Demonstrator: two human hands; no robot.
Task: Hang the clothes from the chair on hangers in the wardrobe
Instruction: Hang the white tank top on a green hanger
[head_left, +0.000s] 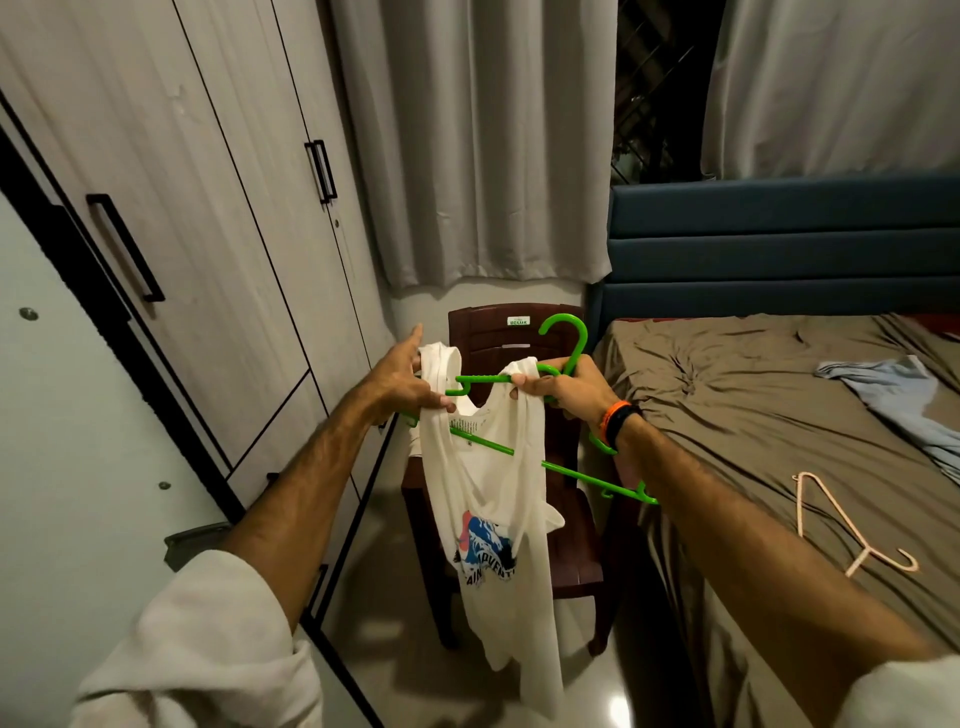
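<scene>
Both arms reach out above the brown chair (524, 338). The left hand (400, 379) pinches one strap of the white tank top (493, 519), index finger straight. The right hand (566, 392) grips the other strap and the green hanger (571, 358), which is tilted.

both arms outstretched, left grip (400, 382) and right grip (563, 392) pinching closed.

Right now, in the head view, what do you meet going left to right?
Wardrobe → left hand → white top → right hand → pink hanger
</scene>
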